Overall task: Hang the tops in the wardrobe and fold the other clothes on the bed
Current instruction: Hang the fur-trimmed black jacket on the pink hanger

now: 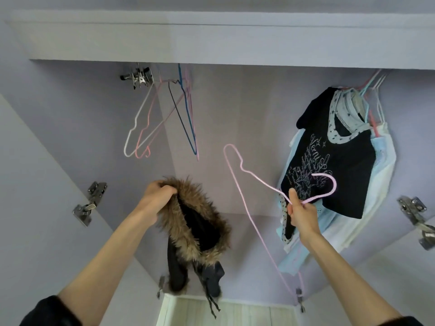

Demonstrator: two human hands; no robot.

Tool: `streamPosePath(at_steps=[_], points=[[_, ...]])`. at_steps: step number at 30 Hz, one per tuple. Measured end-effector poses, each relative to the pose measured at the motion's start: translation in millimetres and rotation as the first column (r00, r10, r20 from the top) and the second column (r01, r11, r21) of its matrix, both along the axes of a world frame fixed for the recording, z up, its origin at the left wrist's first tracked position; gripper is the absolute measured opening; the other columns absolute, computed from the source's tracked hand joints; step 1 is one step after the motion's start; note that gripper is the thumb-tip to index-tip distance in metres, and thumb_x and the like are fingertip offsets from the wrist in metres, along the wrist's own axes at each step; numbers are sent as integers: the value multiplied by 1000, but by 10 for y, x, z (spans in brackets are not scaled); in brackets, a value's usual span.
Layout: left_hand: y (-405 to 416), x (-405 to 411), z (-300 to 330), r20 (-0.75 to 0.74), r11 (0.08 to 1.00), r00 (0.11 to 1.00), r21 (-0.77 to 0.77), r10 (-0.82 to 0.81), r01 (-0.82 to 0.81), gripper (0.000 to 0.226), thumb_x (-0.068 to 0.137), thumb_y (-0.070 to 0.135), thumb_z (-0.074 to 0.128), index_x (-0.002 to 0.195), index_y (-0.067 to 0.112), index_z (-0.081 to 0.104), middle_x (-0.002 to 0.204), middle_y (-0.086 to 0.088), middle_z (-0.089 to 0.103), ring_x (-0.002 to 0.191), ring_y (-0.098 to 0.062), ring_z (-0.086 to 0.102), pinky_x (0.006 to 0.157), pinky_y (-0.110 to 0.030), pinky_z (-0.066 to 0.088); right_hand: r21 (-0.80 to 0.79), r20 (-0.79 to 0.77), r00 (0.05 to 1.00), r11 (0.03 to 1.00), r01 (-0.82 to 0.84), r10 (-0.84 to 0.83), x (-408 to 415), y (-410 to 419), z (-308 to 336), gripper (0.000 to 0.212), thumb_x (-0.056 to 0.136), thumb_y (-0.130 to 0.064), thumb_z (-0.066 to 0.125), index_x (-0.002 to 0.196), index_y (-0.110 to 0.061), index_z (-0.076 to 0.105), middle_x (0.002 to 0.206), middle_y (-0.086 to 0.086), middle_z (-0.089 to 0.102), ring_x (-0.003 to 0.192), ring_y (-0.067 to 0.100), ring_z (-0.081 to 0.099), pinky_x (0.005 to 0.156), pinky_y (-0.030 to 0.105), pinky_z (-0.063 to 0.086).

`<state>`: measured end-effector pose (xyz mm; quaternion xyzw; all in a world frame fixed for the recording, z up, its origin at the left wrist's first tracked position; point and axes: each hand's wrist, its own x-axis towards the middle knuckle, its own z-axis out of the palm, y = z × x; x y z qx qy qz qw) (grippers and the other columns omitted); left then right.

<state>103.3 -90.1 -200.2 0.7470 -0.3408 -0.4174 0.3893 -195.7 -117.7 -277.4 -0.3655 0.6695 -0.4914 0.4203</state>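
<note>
We gripped the fur-trimmed jacket (195, 222) with our left hand (157, 192) and pinched the pink hanger (254, 220) in our right hand (300, 214), judging it best to slide one hanger arm into a shoulder first.

Dark fur-trimmed jacket (195, 234) hanging limp, pink wire hanger (259, 184) tilted beside it

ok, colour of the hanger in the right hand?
Pale pink hanger, gripped by the right hand; head view.

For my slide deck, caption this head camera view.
Left hand grips a fur-trimmed jacket, right hand holds a pink hanger before the open wardrobe.
</note>
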Motion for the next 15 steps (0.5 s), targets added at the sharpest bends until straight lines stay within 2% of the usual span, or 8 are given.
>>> streamPosePath(at_steps=[3,6,9,10,12,15], points=[[-42,62,-62,44,1000,999,-20,21,-20,11,91,7,54,99,10,60,92,-7,61,89,-25,57,76,-33,45,-23,-63,992,993,-113,111,-60,33,105,47,91,-21,58,50,-16,35,42,-7,30,44,11,27,48,24,24],[-43,108,-110,90,996,996,-86,27,-19,13,89,4,55,97,12,62,81,-2,62,76,-17,58,71,-28,45,-55,-274,926,957,-286,261,-85,61,192,54,88,-8,57,43,-17,29,40,-3,23,44,13,22,46,24,22],[-38,102,-142,202,989,977,-116,-61,86,17,84,0,58,92,14,62,92,-8,67,93,-27,64,88,-37,50,-85,-450,843,926,-367,293,5,82,301,63,88,-8,58,37,-19,22,39,-4,19,48,17,19,52,30,20],[-41,77,-146,267,985,959,-113,-99,133,17,82,0,59,89,16,61,93,-9,68,96,-28,64,90,-37,49,-96,-488,826,924,-371,282,44,79,342,65,88,-8,58,34,-16,23,36,-7,18,47,18,20,53,31,21],[-39,19,-127,426,974,894,-107,-137,200,19,79,2,60,85,21,61,88,-6,69,95,-28,64,82,-29,48,-100,-568,782,920,-378,259,151,75,436,63,88,-11,57,32,-17,27,34,-7,21,48,22,25,55,33,24],[-17,-137,-9,598,960,786,-96,-157,264,17,78,6,59,87,18,66,88,-8,70,96,-33,62,75,-28,45,-56,-707,663,916,-397,244,366,86,577,54,89,-19,54,40,-17,30,41,3,31,54,28,36,55,32,26]])
